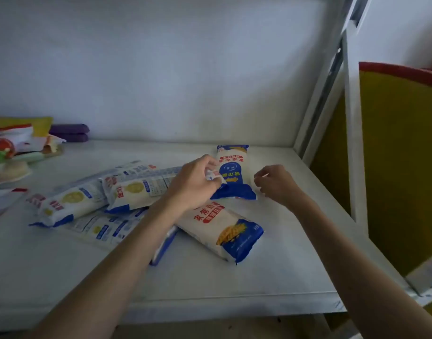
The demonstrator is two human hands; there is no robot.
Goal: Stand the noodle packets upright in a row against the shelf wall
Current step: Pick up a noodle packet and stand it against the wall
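Several white-and-blue noodle packets lie flat on the white shelf point(271, 265). One packet point(233, 172) lies furthest back, pointing toward the shelf wall point(161, 69) but short of it. Another point(222, 231) lies nearer me, and more are heaped to the left point(136, 189) point(70, 204). My left hand point(197, 182) pinches a white sealed end flap at the left side of the back packet; I cannot tell which packet the flap belongs to. My right hand point(276, 182) hovers just right of that packet, fingers loosely curled and holding nothing.
A pile of other packaged goods point(12, 148) and two purple packs point(69, 133) sit at the back left. A white metal shelf post point(320, 94) and a yellow panel point(400, 155) bound the right side. The shelf's front edge point(185, 307) is close to me.
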